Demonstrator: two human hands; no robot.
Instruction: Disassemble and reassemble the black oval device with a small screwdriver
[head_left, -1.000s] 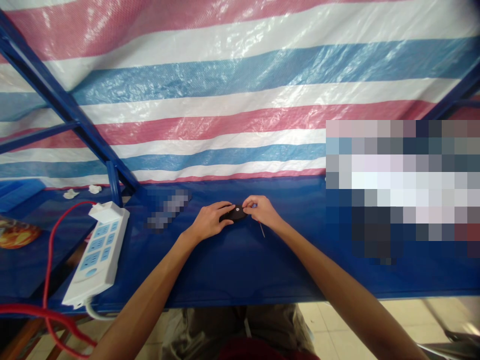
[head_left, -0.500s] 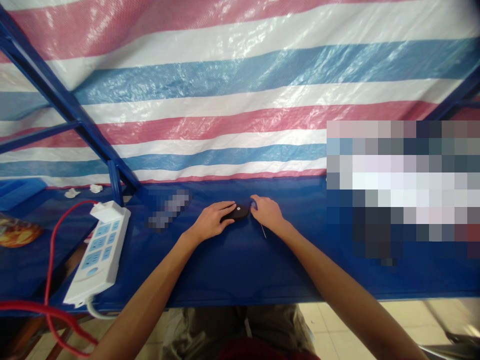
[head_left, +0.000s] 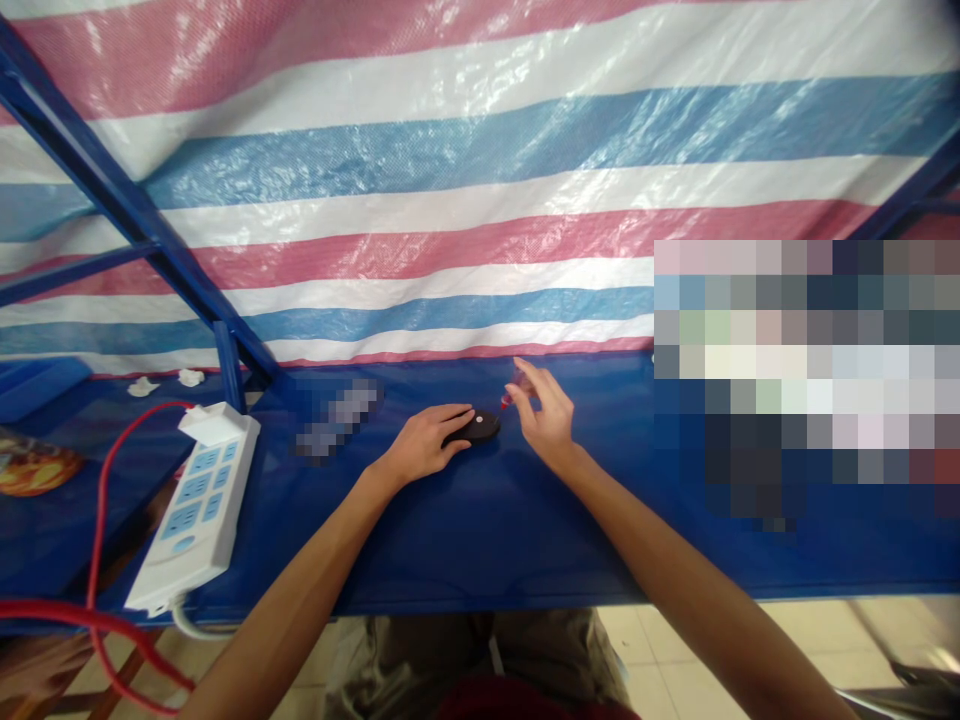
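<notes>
My L hand (head_left: pixel 420 445) lies cupped on black oval case (head_left: pixel 480 427) — R hand (head_left: pixel 544 415) half open just right of it, thin red tool (head_left: pixel 510 397) at fingertips, can't tell if held.

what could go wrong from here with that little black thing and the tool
The thin red-tipped tool in the right hand points down toward the left hand, which is pressing on the small black oval fob, so a slip could jab those fingers. The fob also sits on a glossy blue plastic sheet, so it might skid out from under the hand if pushed.
</notes>
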